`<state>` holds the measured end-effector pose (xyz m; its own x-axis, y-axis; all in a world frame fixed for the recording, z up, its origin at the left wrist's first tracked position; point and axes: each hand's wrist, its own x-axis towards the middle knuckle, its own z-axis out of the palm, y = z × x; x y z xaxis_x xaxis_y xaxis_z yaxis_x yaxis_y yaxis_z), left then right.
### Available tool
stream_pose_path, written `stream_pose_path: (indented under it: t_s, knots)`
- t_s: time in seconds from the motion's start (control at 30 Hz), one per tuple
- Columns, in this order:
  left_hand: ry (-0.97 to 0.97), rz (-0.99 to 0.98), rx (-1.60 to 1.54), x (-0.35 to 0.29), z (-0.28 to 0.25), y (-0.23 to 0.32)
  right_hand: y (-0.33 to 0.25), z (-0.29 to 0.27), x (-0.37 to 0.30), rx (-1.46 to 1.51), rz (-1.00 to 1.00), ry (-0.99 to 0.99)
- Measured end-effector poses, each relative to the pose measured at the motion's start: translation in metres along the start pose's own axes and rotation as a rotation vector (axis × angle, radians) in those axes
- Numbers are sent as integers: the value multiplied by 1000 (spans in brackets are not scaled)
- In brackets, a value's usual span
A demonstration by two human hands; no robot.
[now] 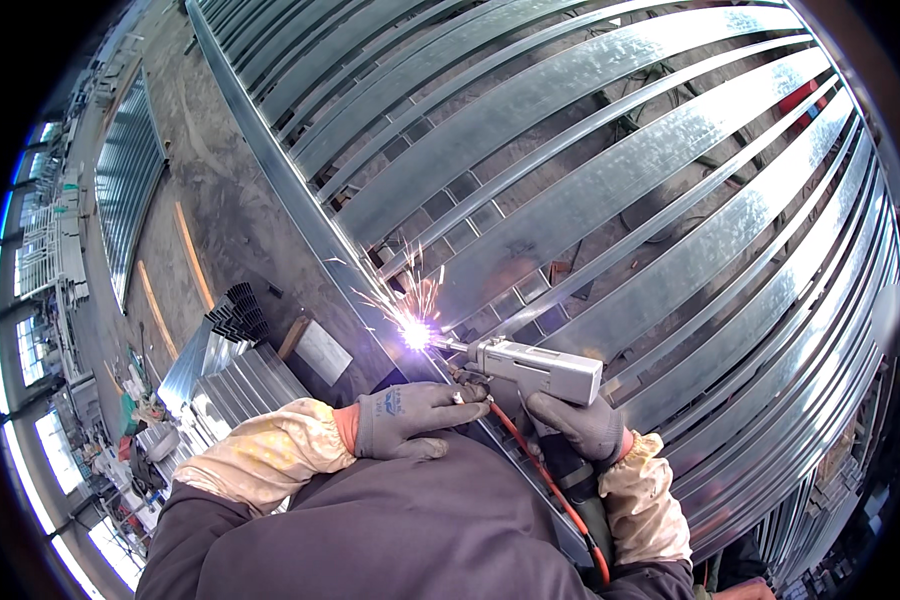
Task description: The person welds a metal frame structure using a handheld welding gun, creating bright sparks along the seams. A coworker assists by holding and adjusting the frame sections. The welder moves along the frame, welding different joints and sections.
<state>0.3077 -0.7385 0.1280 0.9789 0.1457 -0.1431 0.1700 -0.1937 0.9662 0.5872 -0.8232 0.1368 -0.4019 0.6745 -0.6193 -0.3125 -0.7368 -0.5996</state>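
My right hand (582, 425), in a grey glove, is wrapped round the handle of a handheld welding gun (545, 370) with a pale boxy body. The gun's nozzle points left at a bright weld spot (416, 335), where sparks spray upward on the edge rail of a large metal slatted frame (345, 265). My left hand (400, 420), also gloved, lies just below the weld with its fingers stretched toward the gun and its thumb apart. Its fingertips are beside the end of an orange hose (540, 465) that runs down along my right forearm. Glare hides the joint itself.
Long shiny slats (590, 200) fill the right side, with gaps between them. At left, stacked metal profiles (245, 385), a pale block (322, 352) and orange bars (194, 255) lie on the concrete floor. Another slatted panel (128, 180) stands farther left.
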Motion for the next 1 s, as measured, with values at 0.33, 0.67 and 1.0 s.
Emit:
stream_pose_path:
  t_s: [0.33, 0.67, 1.0]
  knots:
    - [7, 36, 16, 0, 3, -2, 4, -1, -3, -29, -31, -8]
    - [-16, 48, 17, 3, 3, -1, 8, 1, -9, 5, -23, 50]
    - [-65, 31, -26, 4, 2, 0, 6, 3, -16, 11, 35, 55]
